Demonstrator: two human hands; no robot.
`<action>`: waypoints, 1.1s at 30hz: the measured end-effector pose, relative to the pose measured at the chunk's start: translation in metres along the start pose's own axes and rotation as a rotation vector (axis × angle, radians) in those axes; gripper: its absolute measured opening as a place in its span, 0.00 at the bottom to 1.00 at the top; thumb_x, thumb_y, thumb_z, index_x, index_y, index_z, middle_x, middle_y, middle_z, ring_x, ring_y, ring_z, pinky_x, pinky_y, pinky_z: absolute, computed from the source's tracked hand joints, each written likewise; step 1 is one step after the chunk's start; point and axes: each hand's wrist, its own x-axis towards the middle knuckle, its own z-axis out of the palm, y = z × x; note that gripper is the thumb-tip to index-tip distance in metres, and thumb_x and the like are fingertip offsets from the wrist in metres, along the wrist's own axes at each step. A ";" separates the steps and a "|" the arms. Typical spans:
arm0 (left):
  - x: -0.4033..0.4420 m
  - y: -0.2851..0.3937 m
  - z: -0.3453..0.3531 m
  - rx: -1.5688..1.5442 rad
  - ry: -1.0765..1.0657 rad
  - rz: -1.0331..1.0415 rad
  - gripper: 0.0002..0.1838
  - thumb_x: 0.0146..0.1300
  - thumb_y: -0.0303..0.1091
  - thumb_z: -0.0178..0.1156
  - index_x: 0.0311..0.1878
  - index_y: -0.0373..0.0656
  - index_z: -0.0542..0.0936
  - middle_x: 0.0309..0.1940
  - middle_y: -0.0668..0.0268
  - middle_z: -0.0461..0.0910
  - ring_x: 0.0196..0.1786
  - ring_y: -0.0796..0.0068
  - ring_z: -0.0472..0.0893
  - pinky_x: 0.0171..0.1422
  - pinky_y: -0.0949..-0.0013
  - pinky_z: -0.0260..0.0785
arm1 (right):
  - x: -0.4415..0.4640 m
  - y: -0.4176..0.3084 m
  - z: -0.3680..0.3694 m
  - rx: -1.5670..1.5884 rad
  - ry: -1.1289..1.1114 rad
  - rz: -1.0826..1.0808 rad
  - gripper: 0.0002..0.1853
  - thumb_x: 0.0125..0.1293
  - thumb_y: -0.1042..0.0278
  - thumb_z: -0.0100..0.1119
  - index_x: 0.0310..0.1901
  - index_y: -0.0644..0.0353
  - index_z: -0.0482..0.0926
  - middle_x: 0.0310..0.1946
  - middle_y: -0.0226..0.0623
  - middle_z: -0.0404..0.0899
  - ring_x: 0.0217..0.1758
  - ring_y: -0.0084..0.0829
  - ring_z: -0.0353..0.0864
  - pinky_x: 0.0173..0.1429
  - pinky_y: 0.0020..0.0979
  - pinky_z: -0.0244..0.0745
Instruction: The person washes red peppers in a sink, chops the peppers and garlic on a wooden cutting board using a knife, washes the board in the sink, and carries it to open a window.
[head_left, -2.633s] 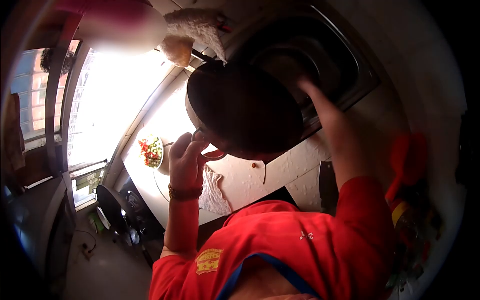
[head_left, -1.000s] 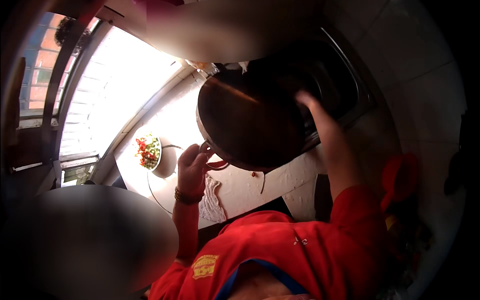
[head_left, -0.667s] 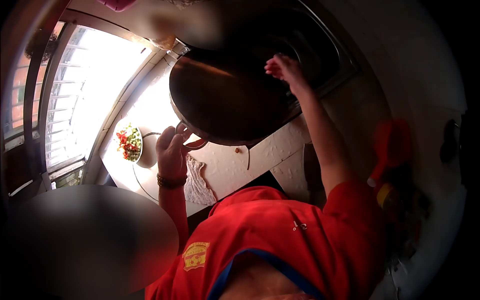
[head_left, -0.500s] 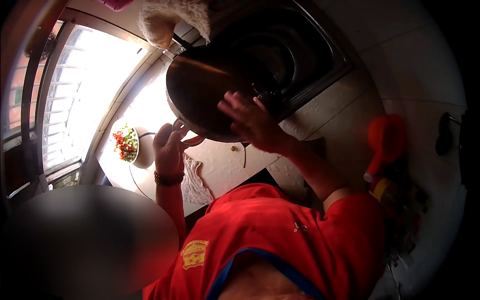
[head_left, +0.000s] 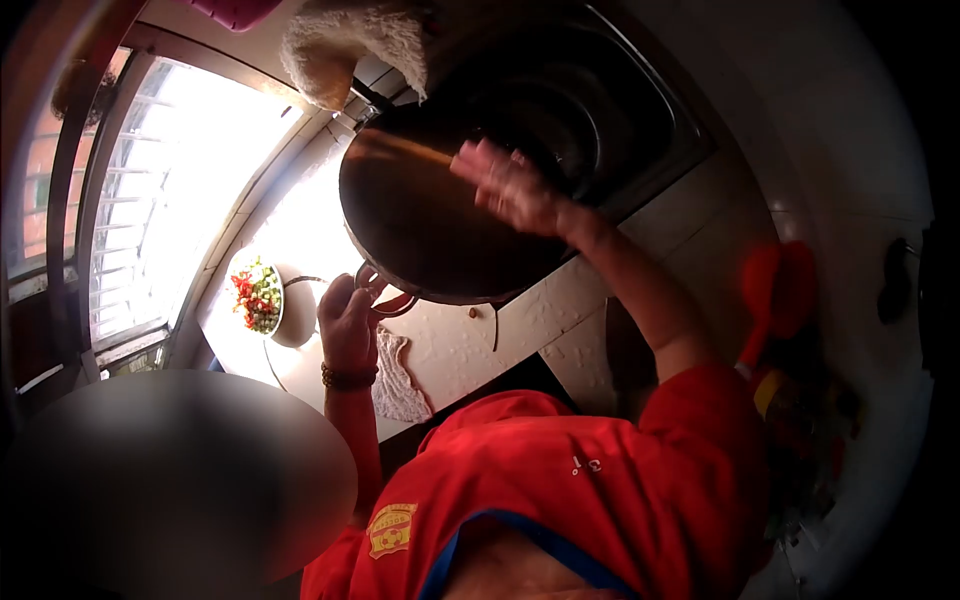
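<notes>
A large dark wok (head_left: 430,220) is held tilted at the near edge of the sink (head_left: 640,170), partly over it. My left hand (head_left: 347,318), with a beaded bracelet at the wrist, is closed around the wok's loop handle (head_left: 398,305) on the near left side. Over the wok's dark inside is my right hand (head_left: 515,190), its fingers stretched out and nothing seen in them. Whether its fingertips touch the wok surface I cannot tell.
A bowl of chopped green and red vegetables (head_left: 257,297) stands by the bright window (head_left: 170,190). On the wet counter (head_left: 560,340) lies a pale cloth (head_left: 400,385). Another fluffy cloth (head_left: 350,50) hangs near the tap. Red utensils (head_left: 775,290) are at the right.
My right hand has shifted up across the wok toward the sink side. My left hand keeps its hold on the handle. The whole view has moved slightly.
</notes>
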 end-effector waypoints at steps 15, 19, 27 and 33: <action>0.000 0.010 0.010 0.080 -0.009 0.027 0.06 0.62 0.17 0.47 0.28 0.35 0.67 0.45 0.49 0.75 0.50 0.52 0.80 0.49 0.49 0.82 | -0.079 0.134 0.119 1.085 -0.209 1.508 0.38 0.62 0.32 0.52 0.55 0.64 0.76 0.44 0.45 0.82 0.47 0.38 0.80 0.52 0.33 0.74; -0.010 0.020 -0.003 0.114 -0.025 0.086 0.05 0.62 0.19 0.46 0.30 0.34 0.69 0.44 0.47 0.76 0.50 0.52 0.80 0.49 0.50 0.81 | -0.050 0.073 0.033 1.175 -0.220 1.367 0.40 0.58 0.32 0.57 0.54 0.69 0.76 0.47 0.41 0.81 0.49 0.34 0.80 0.54 0.32 0.75; -0.106 0.061 -0.013 -0.119 -0.052 0.283 0.07 0.61 0.20 0.49 0.43 0.33 0.72 0.46 0.49 0.78 0.51 0.53 0.81 0.50 0.52 0.80 | -0.047 -0.030 -0.033 1.690 0.162 1.197 0.37 0.69 0.41 0.49 0.66 0.68 0.62 0.65 0.43 0.66 0.66 0.34 0.65 0.70 0.32 0.60; -0.203 0.064 -0.051 0.359 0.093 0.404 0.08 0.69 0.29 0.53 0.40 0.33 0.78 0.40 0.65 0.80 0.39 0.79 0.76 0.44 0.75 0.70 | -0.045 -0.168 -0.063 1.601 0.307 1.150 0.39 0.69 0.36 0.39 0.73 0.54 0.50 0.72 0.39 0.52 0.73 0.42 0.55 0.73 0.46 0.54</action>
